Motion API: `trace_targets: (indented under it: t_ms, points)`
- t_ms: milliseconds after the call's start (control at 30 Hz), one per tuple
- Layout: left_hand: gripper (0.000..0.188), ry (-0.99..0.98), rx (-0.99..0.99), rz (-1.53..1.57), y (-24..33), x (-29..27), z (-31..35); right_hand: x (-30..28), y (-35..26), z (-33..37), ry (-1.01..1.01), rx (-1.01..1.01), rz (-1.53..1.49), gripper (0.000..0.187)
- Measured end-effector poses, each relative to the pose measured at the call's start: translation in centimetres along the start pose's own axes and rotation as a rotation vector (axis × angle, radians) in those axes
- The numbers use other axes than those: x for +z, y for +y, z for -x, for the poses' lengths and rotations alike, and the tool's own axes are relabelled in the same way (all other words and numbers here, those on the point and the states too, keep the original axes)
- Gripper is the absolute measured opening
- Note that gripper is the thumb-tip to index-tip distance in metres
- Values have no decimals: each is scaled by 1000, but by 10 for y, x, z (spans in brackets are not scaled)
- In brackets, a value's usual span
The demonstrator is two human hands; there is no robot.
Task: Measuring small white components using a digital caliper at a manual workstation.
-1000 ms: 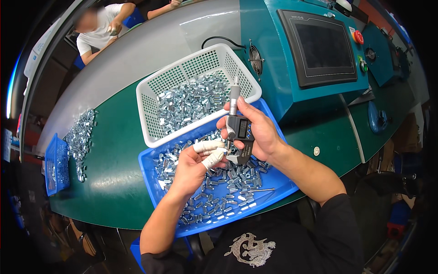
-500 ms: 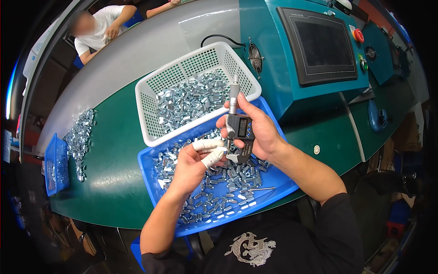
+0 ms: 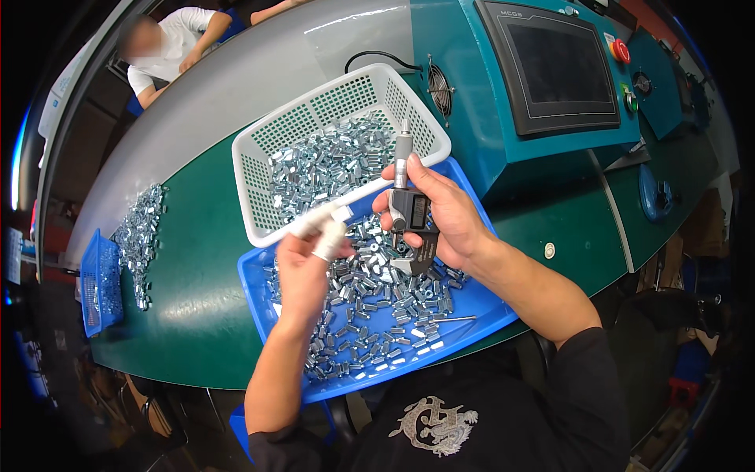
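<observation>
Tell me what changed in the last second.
The left hand has moved away from the micrometer, left and upward toward the white basket; it's blurred, a bright piece at its fingertips. The right hand still holds the micrometer; basket and blue tray stayed put.

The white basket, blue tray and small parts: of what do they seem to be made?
White basket: probably moulded plastic, semi-matt, judging by its regular holes and rounded rim.

Blue tray: likely plastic too, from its smooth, evenly coloured surface.

Small parts: metal, by their shiny silvery reflections; perhaps plated steel, though the look leaves that open.
</observation>
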State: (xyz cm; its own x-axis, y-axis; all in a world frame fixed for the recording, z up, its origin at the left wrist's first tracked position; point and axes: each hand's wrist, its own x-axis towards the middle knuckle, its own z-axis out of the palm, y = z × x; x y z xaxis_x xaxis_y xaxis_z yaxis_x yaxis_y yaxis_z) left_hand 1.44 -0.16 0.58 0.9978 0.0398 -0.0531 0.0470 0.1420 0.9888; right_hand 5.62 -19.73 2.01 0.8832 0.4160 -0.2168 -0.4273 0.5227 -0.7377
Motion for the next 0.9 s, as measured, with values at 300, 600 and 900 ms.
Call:
trace_targets:
  t_ms: [300,600,900]
  points:
    - [21,-228,137,-1030,-5,5,11,2,0,-1,6,17,7,43]
    - [17,-168,-32,-684,-11,8,10,2,-1,1,28,9,-10,42]
    - [27,-208,-110,-135,0,17,19,0,-1,0,-2,8,-8,44]
